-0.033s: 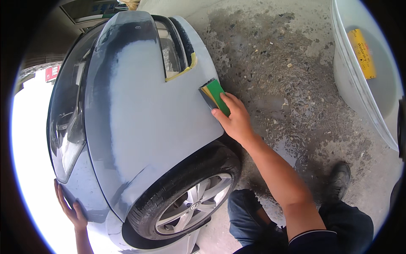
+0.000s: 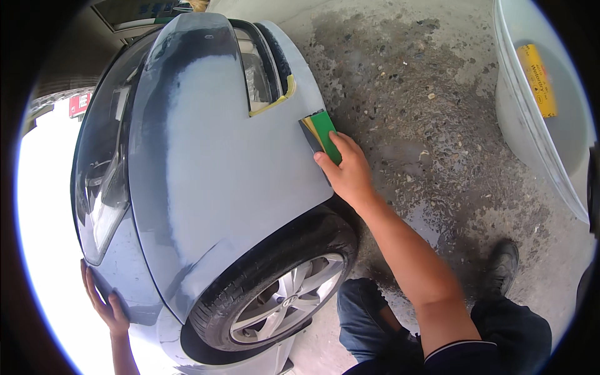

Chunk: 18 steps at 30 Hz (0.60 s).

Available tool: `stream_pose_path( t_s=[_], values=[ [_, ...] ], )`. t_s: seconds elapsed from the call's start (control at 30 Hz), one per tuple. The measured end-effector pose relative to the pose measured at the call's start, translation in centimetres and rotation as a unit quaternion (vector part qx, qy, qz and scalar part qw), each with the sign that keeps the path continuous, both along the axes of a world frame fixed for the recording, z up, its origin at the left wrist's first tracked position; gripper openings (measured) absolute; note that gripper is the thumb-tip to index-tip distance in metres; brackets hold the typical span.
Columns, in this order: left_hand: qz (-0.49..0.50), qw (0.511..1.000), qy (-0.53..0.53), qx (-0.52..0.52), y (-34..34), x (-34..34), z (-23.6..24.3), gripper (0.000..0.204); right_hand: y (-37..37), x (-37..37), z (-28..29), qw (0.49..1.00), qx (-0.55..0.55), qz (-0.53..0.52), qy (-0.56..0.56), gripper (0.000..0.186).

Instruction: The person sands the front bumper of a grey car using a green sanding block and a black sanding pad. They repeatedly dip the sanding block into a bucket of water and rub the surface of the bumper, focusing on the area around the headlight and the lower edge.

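My right hand [image 2: 347, 170] grips a green sanding block [image 2: 324, 128] with dark sandpaper folded round it. The paper's yellowish back shows along one side. The block rests against the right edge of a car's grey, partly sanded body panel [image 2: 215, 144], just above the wheel arch. My left hand [image 2: 111, 312] lies on the car's bodywork at lower left, below the side window, fingers stretched out and holding nothing. Yellow masking tape [image 2: 275, 102] edges the lamp opening near the block.
Below the panel is the car's wheel [image 2: 287, 302] with a silver rim. A whitish tub [image 2: 509, 106] at upper right holds water and a yellow cylinder [image 2: 537, 80]. Wet, rough concrete [image 2: 406, 119] lies between car and tub. My shoe [image 2: 502, 269] stands at lower right.
The view has shifted slightly, so the car appears a little farther right and higher. The sanding block stays at the same panel edge; my left hand stays on the bodywork.
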State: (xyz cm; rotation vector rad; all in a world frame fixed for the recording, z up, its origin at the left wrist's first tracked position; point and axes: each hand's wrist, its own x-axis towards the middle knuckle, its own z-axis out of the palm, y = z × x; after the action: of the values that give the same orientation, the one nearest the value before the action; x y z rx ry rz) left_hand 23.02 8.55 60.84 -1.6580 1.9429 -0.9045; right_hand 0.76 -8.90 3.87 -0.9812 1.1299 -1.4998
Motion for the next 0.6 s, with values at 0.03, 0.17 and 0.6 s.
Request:
stream_pose_path(
  t_s=[0.03,0.17,0.6],
  values=[
    [-0.002,1.000,0.001,-0.001,-0.1,-0.2,0.0,0.077,0.0,0.6,1.4,0.999,0.049,0.005,-0.024,0.052],
    [0.004,1.000,-0.003,0.001,0.3,0.1,0.1,0.077,7.2,-0.1,13.9,0.991,-0.119,0.043,-0.044,0.061],
    [-0.012,1.000,0.009,0.002,-0.6,-1.6,-0.5,0.077,7.0,0.7,13.0,0.996,-0.089,-0.011,-0.027,0.062]
  ],
)
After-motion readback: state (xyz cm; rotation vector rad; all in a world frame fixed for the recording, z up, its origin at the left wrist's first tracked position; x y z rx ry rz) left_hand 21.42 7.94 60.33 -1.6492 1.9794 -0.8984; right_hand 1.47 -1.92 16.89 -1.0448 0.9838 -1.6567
